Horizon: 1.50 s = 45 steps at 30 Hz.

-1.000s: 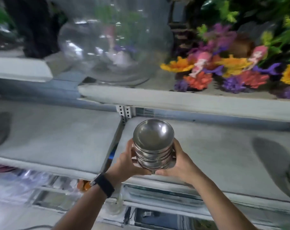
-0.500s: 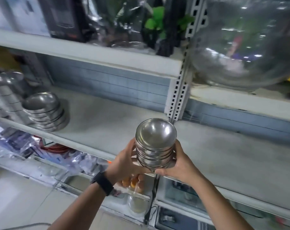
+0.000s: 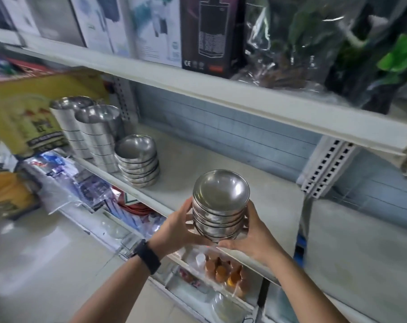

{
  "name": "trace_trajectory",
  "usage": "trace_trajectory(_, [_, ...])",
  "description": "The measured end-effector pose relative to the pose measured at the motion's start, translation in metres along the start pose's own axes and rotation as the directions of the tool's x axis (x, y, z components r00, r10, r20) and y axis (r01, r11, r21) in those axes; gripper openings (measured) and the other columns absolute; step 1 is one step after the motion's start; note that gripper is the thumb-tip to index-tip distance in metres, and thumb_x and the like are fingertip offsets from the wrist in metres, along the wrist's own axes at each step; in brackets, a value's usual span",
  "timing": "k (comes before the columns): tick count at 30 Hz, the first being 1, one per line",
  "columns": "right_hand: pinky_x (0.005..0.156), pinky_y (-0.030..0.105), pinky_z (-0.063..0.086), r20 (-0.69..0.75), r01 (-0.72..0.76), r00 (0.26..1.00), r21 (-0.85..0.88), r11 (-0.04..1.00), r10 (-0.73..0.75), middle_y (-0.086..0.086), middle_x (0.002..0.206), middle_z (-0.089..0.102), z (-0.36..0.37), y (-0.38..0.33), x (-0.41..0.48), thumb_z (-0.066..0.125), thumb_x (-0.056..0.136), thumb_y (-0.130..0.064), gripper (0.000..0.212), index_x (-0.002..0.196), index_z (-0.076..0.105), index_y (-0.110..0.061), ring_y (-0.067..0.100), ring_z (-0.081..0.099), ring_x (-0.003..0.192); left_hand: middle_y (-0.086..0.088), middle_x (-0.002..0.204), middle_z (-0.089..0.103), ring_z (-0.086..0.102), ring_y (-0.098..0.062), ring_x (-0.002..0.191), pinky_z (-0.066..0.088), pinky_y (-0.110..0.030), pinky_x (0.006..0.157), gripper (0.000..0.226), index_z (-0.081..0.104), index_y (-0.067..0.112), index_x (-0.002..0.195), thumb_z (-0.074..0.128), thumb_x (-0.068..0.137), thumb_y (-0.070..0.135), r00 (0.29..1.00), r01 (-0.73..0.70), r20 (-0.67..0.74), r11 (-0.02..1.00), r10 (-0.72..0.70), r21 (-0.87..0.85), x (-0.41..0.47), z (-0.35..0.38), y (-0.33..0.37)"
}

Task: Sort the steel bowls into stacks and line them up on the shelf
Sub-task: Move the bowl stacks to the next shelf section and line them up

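Carried leftward, the bowl stack (image 3: 221, 201) now hovers over the front edge of the shelf (image 3: 197, 157), right of the standing stack (image 3: 138, 164); left hand (image 3: 176, 226) and right hand (image 3: 256, 231) clasp its sides with curled fingers, so setting down looks next

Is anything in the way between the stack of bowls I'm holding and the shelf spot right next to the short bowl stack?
Nothing visible. The left hand and right hand hold the bowl stack near the shelf's front edge. The shelf surface between it and the short stack shows no object.
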State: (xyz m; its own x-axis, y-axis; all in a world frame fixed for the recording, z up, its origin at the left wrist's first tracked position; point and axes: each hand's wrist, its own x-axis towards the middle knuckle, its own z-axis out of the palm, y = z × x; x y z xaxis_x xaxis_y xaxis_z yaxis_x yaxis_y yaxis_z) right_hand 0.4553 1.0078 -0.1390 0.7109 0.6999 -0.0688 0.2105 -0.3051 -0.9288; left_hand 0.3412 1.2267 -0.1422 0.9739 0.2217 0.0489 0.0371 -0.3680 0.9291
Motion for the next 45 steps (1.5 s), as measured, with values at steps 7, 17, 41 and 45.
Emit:
trace_trajectory(7, [0.101,0.033,0.054,0.062,0.042,0.997,0.002,0.999,-0.042,-0.016,0.138,0.053,0.031,-0.003,0.065,0.101,0.046,-0.049,0.132,0.148,0.018,-0.048,0.005,0.058,0.121,0.013,0.127,0.065,0.066,-0.018,0.116,0.059,-0.043,0.091,0.117,0.036,0.026,0.149,0.099,0.051,0.040,0.996,0.064,-0.069,0.997,-0.062,0.034,0.020,-0.046,-0.019])
trace_trajectory(17, [0.101,0.022,0.049,-0.053,-0.027,0.998,0.027,0.999,0.029,-0.015,0.135,0.056,0.058,-0.003,0.107,0.103,0.046,-0.036,0.127,0.143,0.023,-0.052,-0.006,0.055,0.121,0.011,0.124,0.068,0.065,-0.010,0.117,0.056,-0.035,0.097,0.102,0.042,0.025,0.143,0.098,0.058,0.023,0.998,-0.011,0.064,0.999,0.009,0.031,0.071,-0.082,-0.060])
trace_trajectory(41, [0.111,0.029,0.043,-0.357,-0.270,0.900,-0.010,0.963,0.249,-0.028,0.134,0.049,0.121,-0.025,0.099,0.099,0.054,-0.035,0.121,0.141,0.017,-0.057,-0.004,0.048,0.129,0.014,0.126,0.067,0.064,-0.004,0.116,0.053,-0.037,0.103,0.130,0.035,0.032,0.150,0.097,0.038,0.056,0.929,0.046,0.367,0.999,-0.053,0.028,0.115,-0.125,-0.106])
trace_trajectory(45, [0.110,0.029,0.045,-0.357,-0.271,0.899,0.002,0.963,0.253,-0.024,0.132,0.053,0.120,-0.023,0.100,0.099,0.055,-0.032,0.121,0.146,0.021,-0.047,-0.005,0.051,0.126,0.015,0.126,0.066,0.064,0.000,0.114,0.055,-0.035,0.100,0.136,0.030,0.032,0.154,0.097,0.038,0.052,0.934,0.033,0.357,0.999,-0.028,-0.009,0.113,-0.127,-0.102])
